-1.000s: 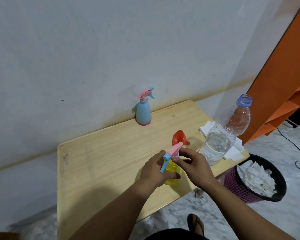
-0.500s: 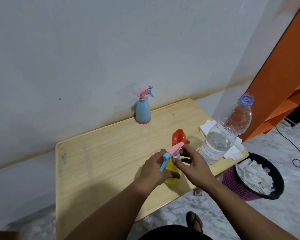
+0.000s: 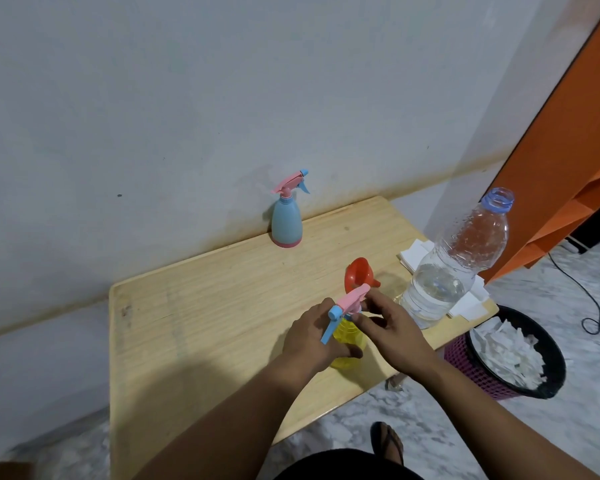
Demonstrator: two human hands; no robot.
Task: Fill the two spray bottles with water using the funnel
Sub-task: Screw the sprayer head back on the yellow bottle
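Note:
A yellow spray bottle (image 3: 349,336) stands near the table's front edge. My left hand (image 3: 310,337) wraps around its body. My right hand (image 3: 390,327) pinches the neck under its pink spray head (image 3: 352,299), whose blue trigger points toward me. A red funnel (image 3: 359,273) lies on its side just behind the bottle. A blue spray bottle (image 3: 287,221) with a pink head stands upright at the back by the wall. A large clear water bottle (image 3: 454,268), uncapped and partly filled, stands at the right.
White folded tissues (image 3: 416,252) lie under and behind the water bottle on the wooden table (image 3: 205,306). A black and pink bin (image 3: 513,365) full of paper sits on the floor at right. An orange shelf (image 3: 575,161) rises beyond.
Both hands stay on the yellow bottle. My right fingers have shifted slightly around the neck of the spray head, which stays at about the same angle.

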